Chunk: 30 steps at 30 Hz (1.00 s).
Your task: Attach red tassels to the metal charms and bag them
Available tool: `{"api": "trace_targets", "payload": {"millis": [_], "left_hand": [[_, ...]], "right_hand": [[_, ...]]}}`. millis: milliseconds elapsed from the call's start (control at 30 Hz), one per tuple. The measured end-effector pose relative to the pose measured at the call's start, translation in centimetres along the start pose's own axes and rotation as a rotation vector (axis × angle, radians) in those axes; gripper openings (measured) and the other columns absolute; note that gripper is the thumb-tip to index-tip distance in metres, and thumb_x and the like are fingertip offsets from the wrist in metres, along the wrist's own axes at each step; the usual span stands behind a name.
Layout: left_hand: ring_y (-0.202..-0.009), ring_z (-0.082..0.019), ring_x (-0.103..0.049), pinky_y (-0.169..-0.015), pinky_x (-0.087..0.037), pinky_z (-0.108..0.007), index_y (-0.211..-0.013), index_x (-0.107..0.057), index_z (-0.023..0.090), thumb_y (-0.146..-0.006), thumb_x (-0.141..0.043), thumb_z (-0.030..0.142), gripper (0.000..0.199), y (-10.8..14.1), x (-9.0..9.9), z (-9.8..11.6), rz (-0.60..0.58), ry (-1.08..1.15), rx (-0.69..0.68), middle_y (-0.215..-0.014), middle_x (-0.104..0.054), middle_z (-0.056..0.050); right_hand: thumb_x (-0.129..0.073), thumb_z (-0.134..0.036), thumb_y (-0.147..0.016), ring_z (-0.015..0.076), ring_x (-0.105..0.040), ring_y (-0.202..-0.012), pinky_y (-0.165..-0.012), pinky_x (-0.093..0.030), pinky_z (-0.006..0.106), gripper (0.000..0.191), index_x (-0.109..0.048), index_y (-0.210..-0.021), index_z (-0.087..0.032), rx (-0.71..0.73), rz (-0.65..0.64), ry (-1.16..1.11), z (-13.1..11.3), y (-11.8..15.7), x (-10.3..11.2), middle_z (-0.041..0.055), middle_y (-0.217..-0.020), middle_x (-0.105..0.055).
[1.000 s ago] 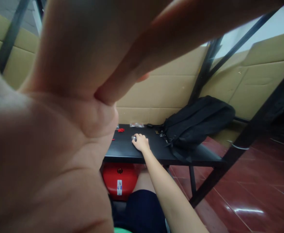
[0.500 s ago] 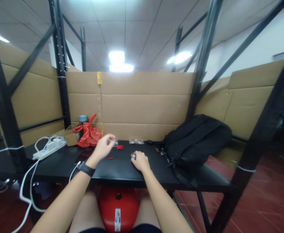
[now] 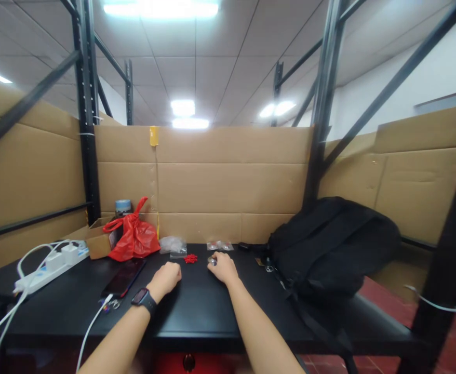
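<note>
My left hand (image 3: 166,278) rests low over the black table (image 3: 197,311), its fingers curled in; whatever lies inside them is hidden. A dark smartwatch (image 3: 144,299) is on that wrist. My right hand (image 3: 224,268) lies on the tabletop with its fingers closed around a small, round, silvery object (image 3: 212,261), whose kind I cannot make out. Between the hands and a little beyond them is a small cluster of red pieces (image 3: 190,258). Clear plastic bags (image 3: 173,244) lie just behind it, and another clear packet (image 3: 219,245) is beyond my right hand.
A black backpack (image 3: 333,244) fills the right side. On the left are a phone (image 3: 123,279), a white cable (image 3: 90,330), a power strip (image 3: 52,267), a red plastic bag (image 3: 136,236) and a cardboard box (image 3: 98,240). Cardboard panels (image 3: 228,187) wall the back.
My left hand has come down to the table and its fingers have curled in. The loose red piece near it is out of sight. The view has tilted up, and my right hand keeps its hold.
</note>
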<state>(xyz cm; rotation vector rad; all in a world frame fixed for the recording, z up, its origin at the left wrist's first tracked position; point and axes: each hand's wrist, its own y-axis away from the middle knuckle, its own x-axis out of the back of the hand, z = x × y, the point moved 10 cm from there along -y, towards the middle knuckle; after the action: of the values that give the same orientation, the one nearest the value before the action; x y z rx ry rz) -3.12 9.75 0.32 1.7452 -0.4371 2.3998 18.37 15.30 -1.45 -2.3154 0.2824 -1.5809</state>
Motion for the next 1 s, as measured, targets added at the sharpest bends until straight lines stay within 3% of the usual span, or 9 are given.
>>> {"api": "trace_targets", "payload": {"millis": [200,300,400,500,567,667,733,867,1000], "left_hand": [[-0.055,-0.019,-0.066,-0.057,-0.050,-0.025,-0.061,-0.073,0.021,-0.050,-0.069,-0.001,0.025,-4.3,-2.2,0.0,-0.336,0.069,-0.087,-0.053,-0.067,0.003],[-0.050,-0.018,-0.062,-0.054,-0.049,-0.025,-0.061,-0.074,0.022,-0.048,-0.069,-0.002,0.028,-5.9,-2.9,-0.3,-0.415,0.080,-0.099,-0.049,-0.065,0.004],[-0.054,-0.017,-0.065,-0.056,-0.050,-0.024,-0.068,-0.076,0.021,-0.053,-0.068,0.000,0.026,-6.8,-3.0,-0.4,-0.420,0.128,-0.120,-0.055,-0.068,0.002],[-0.068,-0.016,-0.069,-0.065,-0.053,-0.023,-0.091,-0.076,0.018,-0.068,-0.062,0.004,0.031,-7.2,-2.6,-0.3,-0.326,0.227,-0.177,-0.072,-0.074,-0.001],[-0.077,-0.014,-0.071,-0.073,-0.054,-0.023,-0.105,-0.072,0.015,-0.079,-0.054,0.007,0.032,-7.3,-2.2,-0.2,-0.202,0.336,-0.212,-0.085,-0.076,-0.004],[-0.075,-0.014,-0.071,-0.076,-0.056,-0.026,-0.105,-0.068,0.012,-0.087,-0.055,0.014,0.022,-7.4,-1.3,-1.1,0.049,0.612,-0.216,-0.087,-0.074,-0.006],[-0.073,-0.015,-0.072,-0.076,-0.057,-0.028,-0.100,-0.068,0.013,-0.083,-0.066,0.019,0.017,-7.5,-1.1,-2.0,0.169,0.751,-0.178,-0.088,-0.074,-0.007],[-0.079,-0.019,-0.074,-0.082,-0.058,-0.033,-0.100,-0.072,0.013,-0.074,-0.081,0.024,0.030,-7.5,-1.0,-2.6,0.254,0.838,-0.104,-0.097,-0.078,-0.011],[-0.083,-0.024,-0.076,-0.085,-0.058,-0.035,-0.090,-0.078,0.013,-0.073,-0.082,0.028,0.023,-7.4,-1.1,-1.8,0.238,0.827,-0.083,-0.088,-0.080,-0.010]], "right_hand": [[-0.068,-0.029,-0.083,0.0216,-0.067,-0.100,-0.087,-0.048,0.028,0.023,-0.074,-0.104,-0.022,0.091,-0.023,-0.109,-0.2,-2.7,-0.7,0.0070,-0.106,-0.075],[-0.069,-0.025,-0.082,0.0215,-0.069,-0.097,-0.089,-0.049,0.028,0.022,-0.076,-0.102,-0.020,0.134,-0.053,-0.200,0.3,-3.1,-1.4,0.0073,-0.103,-0.076],[-0.071,-0.024,-0.079,0.0220,-0.070,-0.098,-0.091,-0.050,0.029,0.029,-0.075,-0.107,-0.019,0.145,-0.049,-0.313,1.1,-3.3,-2.1,0.0078,-0.108,-0.076],[-0.071,-0.023,-0.078,0.0205,-0.071,-0.097,-0.091,-0.052,0.028,0.036,-0.073,-0.114,-0.020,0.132,-0.002,-0.421,1.6,-3.2,-1.8,0.0059,-0.111,-0.076],[-0.071,-0.024,-0.078,0.0198,-0.071,-0.095,-0.090,-0.052,0.029,0.037,-0.072,-0.115,-0.022,0.110,0.023,-0.467,1.9,-3.0,-1.4,0.0049,-0.109,-0.076],[-0.071,-0.027,-0.078,0.0193,-0.071,-0.092,-0.091,-0.053,0.031,0.034,-0.071,-0.112,-0.021,0.055,0.082,-0.547,2.3,-2.5,-0.4,0.0054,-0.109,-0.077],[-0.070,-0.030,-0.079,0.0195,-0.071,-0.096,-0.093,-0.054,0.032,0.032,-0.069,-0.110,-0.021,0.012,0.115,-0.631,2.6,-2.0,0.1,0.0067,-0.110,-0.076],[-0.070,-0.035,-0.078,0.0209,-0.070,-0.102,-0.094,-0.055,0.035,0.033,-0.066,-0.107,-0.020,-0.003,0.162,-0.831,1.8,-1.1,0.4,0.0090,-0.113,-0.074],[-0.075,-0.041,-0.072,0.0211,-0.071,-0.097,-0.095,-0.056,0.038,0.042,-0.060,-0.106,-0.022,0.097,0.099,-1.128,-1.1,-0.4,0.0,0.0094,-0.110,-0.070]]}}
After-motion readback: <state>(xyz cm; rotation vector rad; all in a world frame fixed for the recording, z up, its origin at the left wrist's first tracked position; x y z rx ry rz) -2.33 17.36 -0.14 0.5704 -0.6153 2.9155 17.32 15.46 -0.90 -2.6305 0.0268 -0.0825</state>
